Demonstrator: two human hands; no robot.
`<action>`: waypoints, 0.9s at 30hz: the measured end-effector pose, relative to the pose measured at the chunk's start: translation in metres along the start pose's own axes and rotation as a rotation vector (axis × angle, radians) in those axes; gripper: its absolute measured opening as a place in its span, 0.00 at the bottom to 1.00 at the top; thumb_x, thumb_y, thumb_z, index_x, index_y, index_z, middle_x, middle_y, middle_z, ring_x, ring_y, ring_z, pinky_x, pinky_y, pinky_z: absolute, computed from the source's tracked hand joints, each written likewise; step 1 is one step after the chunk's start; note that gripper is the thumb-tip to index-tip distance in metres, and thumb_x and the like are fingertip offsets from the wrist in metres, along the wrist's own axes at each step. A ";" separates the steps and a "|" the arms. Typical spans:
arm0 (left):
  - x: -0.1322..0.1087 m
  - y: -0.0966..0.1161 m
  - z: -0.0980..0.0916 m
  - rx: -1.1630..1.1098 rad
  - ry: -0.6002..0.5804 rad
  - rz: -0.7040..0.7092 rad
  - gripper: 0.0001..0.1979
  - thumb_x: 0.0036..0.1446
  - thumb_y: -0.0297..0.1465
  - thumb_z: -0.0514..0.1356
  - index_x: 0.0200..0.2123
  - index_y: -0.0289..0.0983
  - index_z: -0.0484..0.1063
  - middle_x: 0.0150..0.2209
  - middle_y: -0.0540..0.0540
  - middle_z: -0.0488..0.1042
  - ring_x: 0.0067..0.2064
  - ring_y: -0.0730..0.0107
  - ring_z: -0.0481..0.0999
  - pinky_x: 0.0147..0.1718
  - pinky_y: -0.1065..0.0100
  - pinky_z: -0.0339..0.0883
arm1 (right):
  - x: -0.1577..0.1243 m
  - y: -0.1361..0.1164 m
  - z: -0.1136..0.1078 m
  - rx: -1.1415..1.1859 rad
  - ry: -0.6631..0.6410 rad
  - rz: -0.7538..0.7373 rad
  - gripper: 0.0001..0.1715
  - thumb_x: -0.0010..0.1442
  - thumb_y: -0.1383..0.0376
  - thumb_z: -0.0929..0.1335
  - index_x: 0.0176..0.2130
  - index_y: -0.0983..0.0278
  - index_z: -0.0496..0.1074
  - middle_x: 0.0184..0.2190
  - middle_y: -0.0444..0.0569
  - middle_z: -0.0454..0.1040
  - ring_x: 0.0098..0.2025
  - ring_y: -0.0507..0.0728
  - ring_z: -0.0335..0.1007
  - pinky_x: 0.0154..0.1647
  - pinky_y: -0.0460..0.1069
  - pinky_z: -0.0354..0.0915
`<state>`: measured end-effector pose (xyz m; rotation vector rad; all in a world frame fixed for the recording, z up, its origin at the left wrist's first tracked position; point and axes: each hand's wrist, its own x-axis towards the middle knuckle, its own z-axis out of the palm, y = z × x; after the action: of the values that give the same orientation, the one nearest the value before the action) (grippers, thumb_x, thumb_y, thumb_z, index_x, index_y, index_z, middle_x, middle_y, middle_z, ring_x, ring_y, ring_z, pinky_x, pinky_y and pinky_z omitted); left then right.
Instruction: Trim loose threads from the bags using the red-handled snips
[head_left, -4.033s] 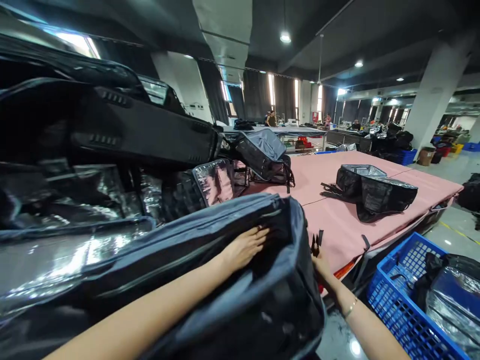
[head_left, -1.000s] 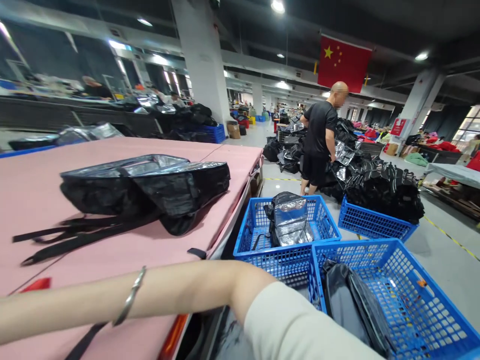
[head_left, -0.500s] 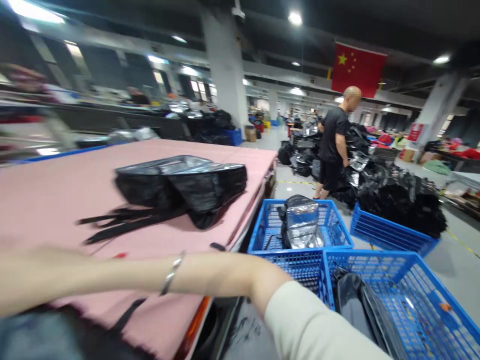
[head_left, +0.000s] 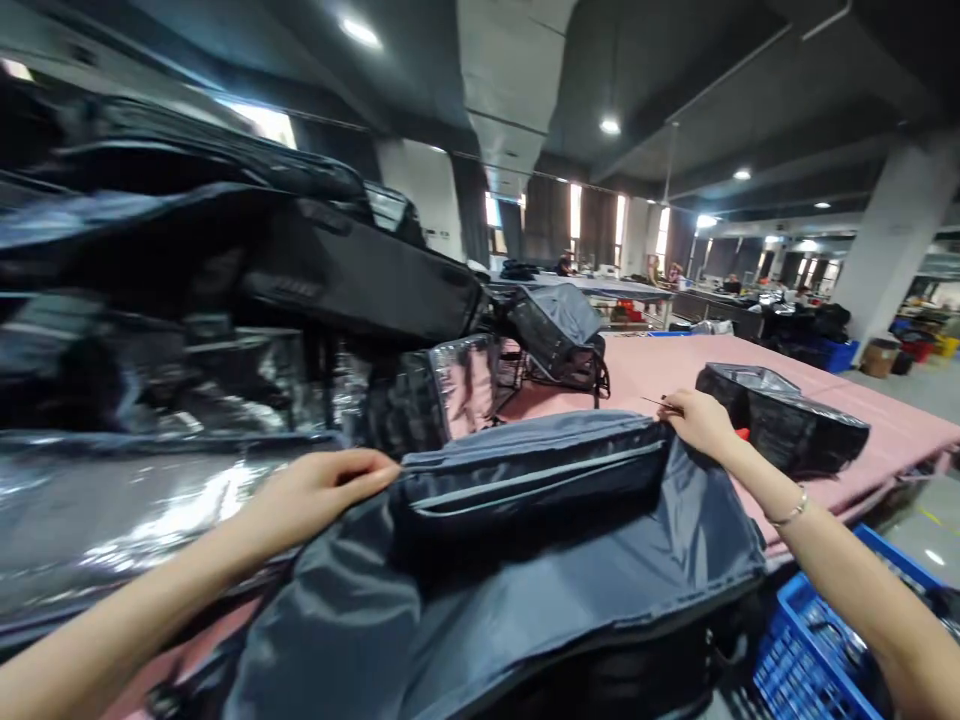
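Observation:
A large black bag point(head_left: 525, 600) with a grey-blue lining gapes in front of me, its mouth facing up. A long slit pocket with pale edges runs along its far inner wall. My left hand point(head_left: 352, 480) pinches the rim at the far left corner. At the far right corner my right hand point(head_left: 697, 425) is closed on the same rim. A thin dark pointed thing sticks out leftward from its fingers; I cannot make out what it is. Something small and red shows behind that hand.
Black bags with silvery linings point(head_left: 172, 530) are heaped high on the left. A smaller bag point(head_left: 559, 335) and a black open bag point(head_left: 795, 420) rest on the pink table point(head_left: 862, 385). A blue crate point(head_left: 810, 640) stands low at the right.
My view has swung left from the crates and a standing person to the heaped bags. My right arm, reaching left across the table before, is now at the bag's right corner; my left hand has appeared.

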<state>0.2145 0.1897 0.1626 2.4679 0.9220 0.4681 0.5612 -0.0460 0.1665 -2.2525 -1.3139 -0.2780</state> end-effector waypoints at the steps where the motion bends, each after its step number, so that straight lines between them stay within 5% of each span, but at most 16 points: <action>1: 0.001 0.003 -0.001 -0.048 -0.044 -0.013 0.24 0.48 0.50 0.52 0.30 0.33 0.72 0.28 0.50 0.74 0.34 0.66 0.70 0.35 0.73 0.61 | 0.000 -0.006 0.001 0.021 -0.005 -0.079 0.09 0.56 0.72 0.65 0.34 0.64 0.75 0.38 0.49 0.73 0.40 0.56 0.69 0.42 0.47 0.62; 5: -0.002 0.011 -0.001 -0.096 -0.072 -0.011 0.22 0.47 0.47 0.51 0.28 0.34 0.70 0.28 0.49 0.73 0.34 0.64 0.69 0.35 0.73 0.60 | 0.002 -0.044 0.017 0.134 -0.179 -0.491 0.13 0.50 0.75 0.69 0.36 0.62 0.76 0.37 0.45 0.74 0.39 0.53 0.70 0.41 0.44 0.62; 7: -0.006 0.008 0.000 -0.060 -0.067 -0.001 0.22 0.48 0.48 0.50 0.29 0.35 0.70 0.28 0.49 0.74 0.35 0.64 0.70 0.35 0.72 0.60 | 0.007 -0.061 0.030 0.130 -0.246 -0.559 0.14 0.50 0.76 0.68 0.36 0.63 0.76 0.36 0.46 0.75 0.39 0.54 0.70 0.40 0.44 0.62; 11: -0.010 0.006 0.003 0.090 0.025 -0.006 0.23 0.51 0.48 0.46 0.34 0.38 0.71 0.34 0.49 0.75 0.38 0.62 0.71 0.38 0.69 0.60 | 0.025 -0.075 0.048 0.118 -0.306 -0.422 0.11 0.54 0.75 0.65 0.34 0.65 0.76 0.33 0.47 0.75 0.36 0.54 0.70 0.37 0.44 0.62; 15: -0.003 0.025 0.007 0.250 0.125 0.189 0.23 0.50 0.46 0.47 0.38 0.40 0.73 0.40 0.45 0.74 0.43 0.57 0.70 0.42 0.65 0.60 | 0.039 -0.075 0.047 0.118 -0.351 -0.339 0.06 0.55 0.68 0.69 0.34 0.67 0.76 0.30 0.49 0.75 0.32 0.54 0.69 0.33 0.44 0.60; 17: 0.004 0.036 0.009 0.296 0.100 0.258 0.21 0.49 0.46 0.47 0.35 0.40 0.73 0.39 0.45 0.74 0.43 0.56 0.70 0.42 0.64 0.61 | 0.042 -0.075 0.044 0.125 -0.370 -0.314 0.06 0.54 0.66 0.69 0.33 0.67 0.76 0.29 0.47 0.74 0.31 0.53 0.68 0.31 0.44 0.59; 24: 0.026 0.045 0.005 0.227 -0.126 0.121 0.19 0.52 0.43 0.44 0.29 0.37 0.68 0.32 0.46 0.74 0.39 0.60 0.72 0.39 0.67 0.60 | 0.044 -0.073 0.042 0.162 -0.452 -0.291 0.08 0.55 0.67 0.68 0.28 0.69 0.74 0.21 0.42 0.67 0.25 0.50 0.62 0.26 0.42 0.54; 27: 0.027 0.047 0.006 0.271 -0.135 0.143 0.19 0.52 0.42 0.43 0.29 0.37 0.67 0.32 0.46 0.74 0.38 0.61 0.72 0.39 0.67 0.61 | 0.045 -0.071 0.046 0.191 -0.468 -0.291 0.07 0.56 0.68 0.67 0.29 0.70 0.73 0.22 0.41 0.68 0.25 0.49 0.61 0.27 0.42 0.53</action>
<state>0.2612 0.1742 0.1867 2.7844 0.8018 0.2301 0.5201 0.0405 0.1695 -2.0296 -1.8237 0.2870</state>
